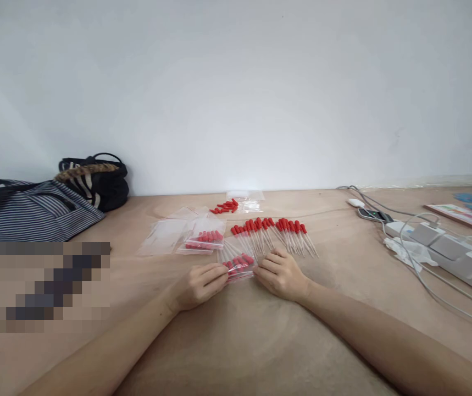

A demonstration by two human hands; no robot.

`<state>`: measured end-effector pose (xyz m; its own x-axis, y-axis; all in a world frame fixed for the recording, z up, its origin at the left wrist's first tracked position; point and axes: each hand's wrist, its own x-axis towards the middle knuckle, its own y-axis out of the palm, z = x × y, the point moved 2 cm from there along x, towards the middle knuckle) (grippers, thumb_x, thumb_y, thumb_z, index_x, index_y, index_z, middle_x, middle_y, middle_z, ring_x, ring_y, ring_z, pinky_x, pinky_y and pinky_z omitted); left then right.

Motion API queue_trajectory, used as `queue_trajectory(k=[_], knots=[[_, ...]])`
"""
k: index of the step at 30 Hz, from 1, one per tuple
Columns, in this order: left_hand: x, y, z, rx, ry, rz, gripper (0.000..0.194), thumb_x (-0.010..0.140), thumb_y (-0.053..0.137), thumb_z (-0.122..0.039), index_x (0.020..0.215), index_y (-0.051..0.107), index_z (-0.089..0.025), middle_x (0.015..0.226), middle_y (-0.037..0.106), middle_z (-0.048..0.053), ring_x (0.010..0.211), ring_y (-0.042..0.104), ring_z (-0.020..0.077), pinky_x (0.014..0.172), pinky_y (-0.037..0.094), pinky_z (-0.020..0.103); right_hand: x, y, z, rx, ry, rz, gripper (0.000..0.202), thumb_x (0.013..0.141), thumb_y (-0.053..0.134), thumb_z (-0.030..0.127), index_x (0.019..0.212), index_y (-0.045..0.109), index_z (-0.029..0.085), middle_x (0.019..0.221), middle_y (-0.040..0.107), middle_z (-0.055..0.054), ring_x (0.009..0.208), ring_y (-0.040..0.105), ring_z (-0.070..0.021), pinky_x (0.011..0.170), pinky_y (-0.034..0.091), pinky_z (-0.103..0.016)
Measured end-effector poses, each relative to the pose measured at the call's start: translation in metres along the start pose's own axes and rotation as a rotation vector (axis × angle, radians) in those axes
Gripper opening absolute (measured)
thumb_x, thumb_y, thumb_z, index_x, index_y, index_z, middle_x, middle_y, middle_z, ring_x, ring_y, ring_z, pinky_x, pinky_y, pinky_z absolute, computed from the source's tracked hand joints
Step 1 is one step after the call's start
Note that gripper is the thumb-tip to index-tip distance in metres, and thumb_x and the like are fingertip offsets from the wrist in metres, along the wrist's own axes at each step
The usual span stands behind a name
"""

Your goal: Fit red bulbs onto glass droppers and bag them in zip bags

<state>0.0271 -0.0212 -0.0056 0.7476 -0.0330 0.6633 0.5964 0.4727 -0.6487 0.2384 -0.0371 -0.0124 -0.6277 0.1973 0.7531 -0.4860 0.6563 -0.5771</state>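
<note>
A clear zip bag (pixel 240 269) holding several red-bulbed droppers lies on the table between my hands, its opening edge toward me. My left hand (pixel 201 284) pinches its left corner, fingers closed. On the other side my right hand (pixel 282 273) is closed on the right corner. Just beyond are loose droppers (pixel 260 226) with red rubber bulbs and pale tubes, fanned out in groups. Filled bags (pixel 205 237) are stacked to the left, next to flat clear bags (pixel 161 236). Farther back sit loose red bulbs (pixel 225 207) and a bag of clear tubes (pixel 250 204).
A striped bag (pixel 42 212) and a black bag (pixel 112 184) stand at the back left. On the right are a power strip (pixel 445 242) with plugs and cables, a crumpled tissue (pixel 411 252), a dark device (pixel 373 215) and a colourful booklet (pixel 462 215). A wall (pixel 236 99) rises behind.
</note>
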Motion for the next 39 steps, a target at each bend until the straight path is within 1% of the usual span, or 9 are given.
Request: queue_trajectory(k=[6, 8, 13, 20, 25, 28, 30, 35, 39], knots=[[0.009, -0.009, 0.0, 0.068, 0.074, 0.003, 0.009, 0.079, 0.053, -0.006, 0.082, 0.059, -0.013, 0.073, 0.069, 0.003, 0.064, 0.065, 0.0141, 0.058, 0.055, 0.026, 0.001, -0.001, -0.001, -0.036, -0.173, -0.025, 0.017, 0.081, 0.047, 0.006, 0.069, 0.059, 0.01, 0.061, 0.054, -0.001, 0.06, 0.046, -0.0105, 0.061, 0.032, -0.028], [0.011, -0.011, 0.0, 0.08, 0.076, -0.005, 0.01, 0.078, 0.052, -0.005, 0.079, 0.058, -0.013, 0.07, 0.068, 0.003, 0.061, 0.064, 0.0135, 0.056, 0.054, 0.025, 0.002, -0.001, -0.003, -0.039, -0.204, -0.018, 0.018, 0.082, 0.045, 0.005, 0.071, 0.059, 0.01, 0.063, 0.055, -0.002, 0.062, 0.046, -0.0107, 0.062, 0.032, -0.028], [0.009, -0.01, -0.001, 0.085, 0.063, -0.014, 0.009, 0.078, 0.052, -0.006, 0.076, 0.057, -0.013, 0.065, 0.067, 0.002, 0.055, 0.062, 0.0121, 0.054, 0.052, 0.024, -0.001, 0.0, -0.009, -0.078, -0.165, -0.026, 0.016, 0.083, 0.045, 0.008, 0.077, 0.059, 0.011, 0.066, 0.057, -0.002, 0.064, 0.045, -0.0107, 0.065, 0.031, -0.03], [0.006, -0.008, 0.004, 0.105, -0.002, -0.017, 0.008, 0.08, 0.053, -0.013, 0.077, 0.059, -0.015, 0.07, 0.068, 0.002, 0.058, 0.064, 0.0124, 0.054, 0.052, 0.023, -0.005, 0.004, -0.011, -0.104, -0.159, -0.033, 0.019, 0.083, 0.043, 0.007, 0.071, 0.057, 0.013, 0.063, 0.055, 0.0, 0.061, 0.043, -0.0097, 0.065, 0.03, -0.03], [0.006, -0.009, 0.004, 0.11, 0.009, -0.01, 0.015, 0.083, 0.047, -0.01, 0.077, 0.06, -0.015, 0.071, 0.069, 0.002, 0.059, 0.064, 0.012, 0.053, 0.052, 0.023, -0.005, 0.004, -0.012, -0.094, -0.148, -0.016, 0.015, 0.083, 0.047, 0.01, 0.073, 0.057, 0.014, 0.065, 0.056, 0.0, 0.065, 0.047, -0.0103, 0.066, 0.03, -0.031], [0.006, -0.01, 0.003, 0.109, 0.018, -0.011, 0.016, 0.083, 0.046, -0.008, 0.078, 0.06, -0.015, 0.072, 0.069, 0.003, 0.06, 0.064, 0.0131, 0.053, 0.053, 0.024, -0.003, 0.005, -0.011, -0.083, -0.135, -0.022, 0.011, 0.083, 0.049, 0.012, 0.078, 0.059, 0.015, 0.068, 0.059, 0.0, 0.069, 0.048, -0.0111, 0.067, 0.031, -0.031], [0.006, -0.009, 0.004, 0.099, 0.018, -0.013, 0.015, 0.083, 0.047, -0.008, 0.077, 0.059, -0.014, 0.071, 0.069, 0.003, 0.06, 0.065, 0.0134, 0.052, 0.053, 0.024, -0.002, 0.005, -0.01, -0.074, -0.144, -0.031, 0.013, 0.083, 0.048, 0.011, 0.078, 0.059, 0.015, 0.067, 0.059, 0.001, 0.069, 0.049, -0.011, 0.067, 0.031, -0.031], [0.005, -0.005, 0.005, 0.041, 0.013, -0.016, 0.008, 0.081, 0.052, -0.011, 0.079, 0.06, -0.013, 0.073, 0.069, 0.004, 0.065, 0.066, 0.0137, 0.061, 0.055, 0.026, 0.0, 0.004, -0.008, -0.082, -0.15, -0.038, 0.02, 0.085, 0.045, 0.01, 0.071, 0.058, 0.015, 0.063, 0.057, 0.002, 0.068, 0.048, -0.0102, 0.068, 0.03, -0.031], [0.009, -0.006, 0.003, 0.035, 0.027, -0.023, 0.008, 0.08, 0.053, -0.009, 0.081, 0.06, -0.014, 0.075, 0.07, 0.004, 0.068, 0.066, 0.014, 0.063, 0.056, 0.027, 0.001, 0.004, -0.007, -0.106, -0.129, -0.037, 0.015, 0.083, 0.049, 0.012, 0.072, 0.058, 0.016, 0.064, 0.057, 0.003, 0.067, 0.047, -0.0099, 0.069, 0.03, -0.031]])
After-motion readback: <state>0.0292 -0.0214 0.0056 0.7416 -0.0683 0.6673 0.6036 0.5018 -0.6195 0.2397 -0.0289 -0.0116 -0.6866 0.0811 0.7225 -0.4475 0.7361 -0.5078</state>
